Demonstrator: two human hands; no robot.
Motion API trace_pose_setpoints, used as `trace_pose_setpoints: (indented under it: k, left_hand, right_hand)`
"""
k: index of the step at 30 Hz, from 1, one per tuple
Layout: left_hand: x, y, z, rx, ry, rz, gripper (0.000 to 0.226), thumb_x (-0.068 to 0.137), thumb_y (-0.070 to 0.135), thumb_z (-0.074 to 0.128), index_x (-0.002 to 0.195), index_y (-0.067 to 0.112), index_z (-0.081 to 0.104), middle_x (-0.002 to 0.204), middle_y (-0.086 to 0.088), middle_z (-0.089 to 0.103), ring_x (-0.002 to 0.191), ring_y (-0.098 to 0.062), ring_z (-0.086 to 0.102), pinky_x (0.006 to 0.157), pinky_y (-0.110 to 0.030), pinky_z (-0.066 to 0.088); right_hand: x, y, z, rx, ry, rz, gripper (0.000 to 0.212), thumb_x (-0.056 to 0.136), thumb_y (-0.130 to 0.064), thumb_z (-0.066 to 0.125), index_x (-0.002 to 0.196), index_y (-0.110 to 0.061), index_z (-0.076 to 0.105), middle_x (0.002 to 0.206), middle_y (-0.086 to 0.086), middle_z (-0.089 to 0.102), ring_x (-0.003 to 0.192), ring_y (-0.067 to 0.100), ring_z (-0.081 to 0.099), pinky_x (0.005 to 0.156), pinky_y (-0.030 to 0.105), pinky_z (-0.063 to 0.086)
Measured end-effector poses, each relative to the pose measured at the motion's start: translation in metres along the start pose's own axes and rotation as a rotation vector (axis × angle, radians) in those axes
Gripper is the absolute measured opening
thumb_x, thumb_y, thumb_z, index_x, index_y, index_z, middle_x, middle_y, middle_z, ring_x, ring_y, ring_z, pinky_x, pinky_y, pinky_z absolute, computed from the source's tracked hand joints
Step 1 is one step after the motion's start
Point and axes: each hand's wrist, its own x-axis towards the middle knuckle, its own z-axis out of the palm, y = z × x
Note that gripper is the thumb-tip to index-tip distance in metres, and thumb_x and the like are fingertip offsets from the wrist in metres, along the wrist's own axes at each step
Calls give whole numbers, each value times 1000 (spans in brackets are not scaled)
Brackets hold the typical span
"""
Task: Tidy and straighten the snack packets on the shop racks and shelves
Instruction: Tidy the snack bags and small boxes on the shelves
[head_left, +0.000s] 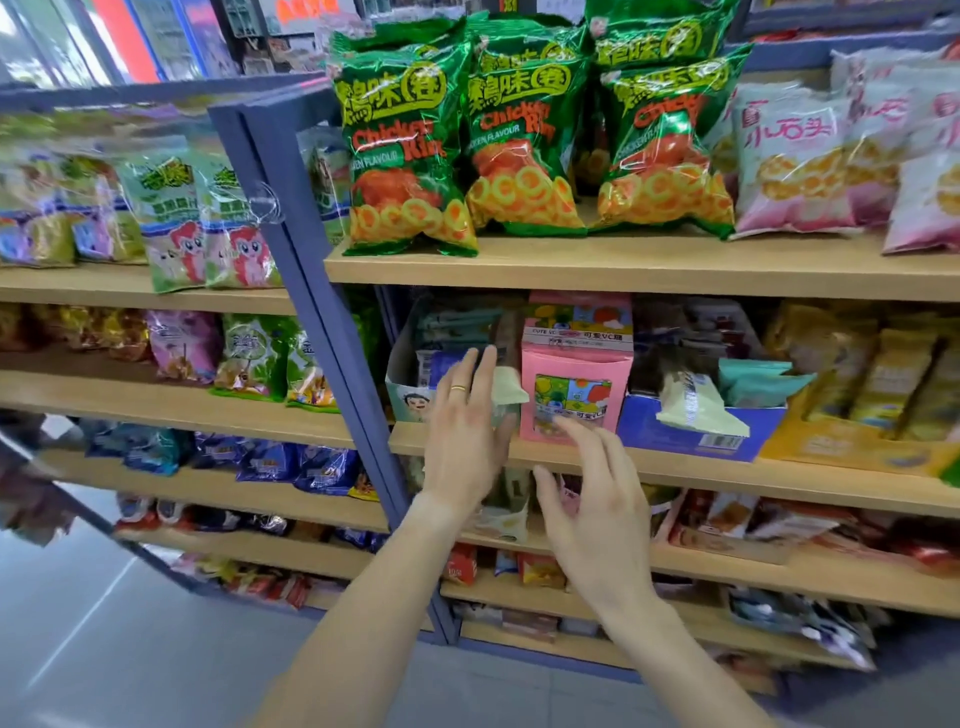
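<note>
**Both hands at the second shelf, small packet in play**

The left hand (467, 431) is up against the pale display box (408, 395) on the second shelf (675, 467), fingers straight and together, a ring showing. A small pale packet (506, 387) pokes out at its two o'clock; whether the thumb is pinching it I cannot tell, since the palm faces away. The right hand (592, 499) hovers at five o'clock from the left, fingers spread and relaxed, holding nothing, just in front of the pink carton (574, 395).

This looks like the straightening step for that one packet, squeezed between box and carton. Next it probably needs seating upright into the box, the right hand steadying the carton so it doesn't slide. Up at twelve o'clock the green chicken-ring bags (524, 135) stand in a fair row.
</note>
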Motion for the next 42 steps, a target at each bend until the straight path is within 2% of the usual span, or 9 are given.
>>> trace_pose_setpoints:
  k: [6, 8, 11, 14, 25, 29, 34, 39, 42]
  left_hand:
    - [16, 1, 7, -59, -20, 20, 51, 97, 17, 67, 146, 11, 55, 142, -10, 60, 128, -32, 56, 106, -43, 47]
    - [8, -2, -1, -111, 78, 35, 45, 101, 25, 65, 143, 12, 58, 135, -7, 65, 119, -27, 62, 97, -41, 54]
    - [-9, -6, -30, -173, 210, 41, 45, 102, 32, 64, 141, 11, 59, 126, -5, 69, 114, -21, 63, 93, -35, 53]
    - [-26, -12, -67, -214, 260, 38, 47, 100, 27, 67, 143, 11, 57, 131, -4, 66, 119, -20, 61, 98, -34, 51]
    - [-51, 4, -105, -263, 199, 49, 47, 99, 28, 66, 143, 14, 57, 125, 1, 65, 115, -15, 57, 93, -32, 50]
    - [-57, 16, -118, -276, 220, 70, 47, 99, 28, 65, 143, 13, 58, 123, 1, 65, 114, -17, 58, 92, -38, 52]
    - [-71, 39, -146, -358, 325, 48, 42, 100, 31, 65, 139, 17, 61, 123, 15, 62, 115, -13, 60, 92, -26, 50]
    - [-77, 50, -145, -616, 225, -170, 24, 99, 32, 64, 118, 20, 71, 95, 21, 72, 88, -1, 67, 66, -11, 47]
    - [-78, 42, -130, -657, 158, -343, 21, 99, 42, 64, 97, 24, 72, 82, 18, 73, 72, -1, 66, 60, -16, 45]
  right_hand:
    - [1, 15, -17, 113, 118, 210, 42, 94, -27, 70, 134, -25, 56, 124, -13, 56, 114, -7, 51, 93, 10, 43]
    - [1, 21, -29, 121, 191, 276, 41, 93, -28, 71, 131, -24, 57, 122, -12, 57, 110, -8, 50, 97, 23, 48]
    - [2, 30, -54, -5, 325, 203, 43, 90, -17, 74, 130, -16, 58, 124, 0, 56, 114, 11, 54, 98, 39, 49]
    - [16, 39, -75, -280, 409, 36, 53, 86, -12, 76, 135, -7, 56, 134, 16, 51, 123, 32, 49, 110, 29, 37]
    - [62, 83, -58, -644, -14, -69, 56, 82, -4, 74, 135, -12, 61, 140, 9, 59, 128, 32, 50, 98, 46, 52]
    - [56, 71, -77, -524, 81, -94, 53, 81, 10, 66, 130, -10, 64, 134, 9, 65, 119, 32, 56, 85, 43, 56]
    - [32, 13, -141, -188, 259, -169, 45, 89, -2, 69, 133, -10, 62, 127, 6, 66, 118, 23, 59, 100, 28, 44]
    - [8, -8, -179, 286, 273, 126, 38, 90, -20, 75, 123, -33, 61, 112, -20, 68, 100, -5, 65, 79, 6, 48]
    - [3, 17, -167, 451, 224, 369, 24, 91, -25, 75, 114, -27, 68, 105, -6, 75, 91, 3, 70, 71, 12, 53]
